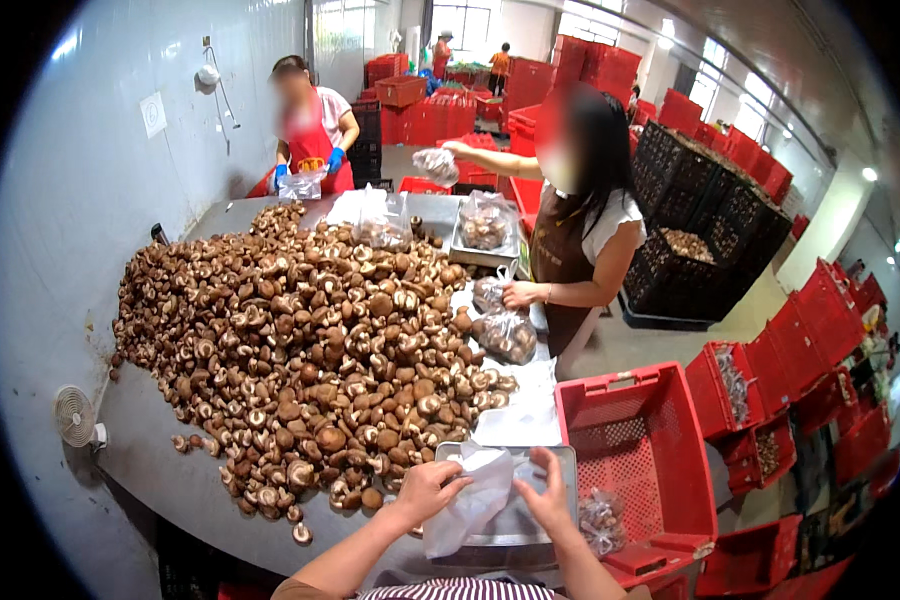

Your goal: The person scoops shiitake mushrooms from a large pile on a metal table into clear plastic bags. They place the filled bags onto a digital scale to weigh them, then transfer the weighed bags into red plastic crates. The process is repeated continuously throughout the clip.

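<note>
The left hand pinches a plastic bag, the half-open right hand perhaps touching it: seemingly opening, with a wider mouth needed next for mushrooms at eleven o'clock.

Bag above tray; mushrooms left, crate right.

Head-worn fisheye view, looking down and forward, close above left hand and right hand, table stretching away.
</note>
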Demonstrator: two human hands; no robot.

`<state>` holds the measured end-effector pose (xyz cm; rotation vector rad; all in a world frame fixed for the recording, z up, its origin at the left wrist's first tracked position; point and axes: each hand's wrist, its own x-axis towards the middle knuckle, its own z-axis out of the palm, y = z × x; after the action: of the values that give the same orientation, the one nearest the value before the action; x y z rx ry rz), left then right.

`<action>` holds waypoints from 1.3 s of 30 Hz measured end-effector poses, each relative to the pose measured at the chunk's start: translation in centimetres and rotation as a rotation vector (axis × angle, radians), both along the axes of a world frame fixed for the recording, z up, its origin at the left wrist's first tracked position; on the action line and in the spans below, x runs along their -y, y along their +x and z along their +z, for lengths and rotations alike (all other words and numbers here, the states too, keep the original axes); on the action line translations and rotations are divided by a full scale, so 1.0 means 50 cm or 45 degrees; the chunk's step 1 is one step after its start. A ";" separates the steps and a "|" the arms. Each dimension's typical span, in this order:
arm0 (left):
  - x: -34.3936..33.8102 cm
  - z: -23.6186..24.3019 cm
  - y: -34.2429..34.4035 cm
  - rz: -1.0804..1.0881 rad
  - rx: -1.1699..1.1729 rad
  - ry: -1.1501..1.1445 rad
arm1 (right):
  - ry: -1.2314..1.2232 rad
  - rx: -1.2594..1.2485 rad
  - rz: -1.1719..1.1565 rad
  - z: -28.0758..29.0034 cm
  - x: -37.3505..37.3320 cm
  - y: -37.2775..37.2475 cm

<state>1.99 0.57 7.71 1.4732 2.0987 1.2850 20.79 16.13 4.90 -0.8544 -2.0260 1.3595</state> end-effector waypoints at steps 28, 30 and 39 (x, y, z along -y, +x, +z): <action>-0.052 -0.020 0.064 0.303 0.144 0.200 | -1.136 -0.190 0.281 0.011 -0.048 -0.006; -0.054 -0.014 0.070 0.298 0.167 0.200 | -1.207 -0.177 0.258 0.014 -0.049 0.001; -0.076 -0.021 0.069 0.314 -0.057 0.189 | -1.065 -0.241 0.143 -0.011 -0.062 0.005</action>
<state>5.42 4.37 6.66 1.3417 2.3173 1.5389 21.01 19.24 4.36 -0.8915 -1.3458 2.3075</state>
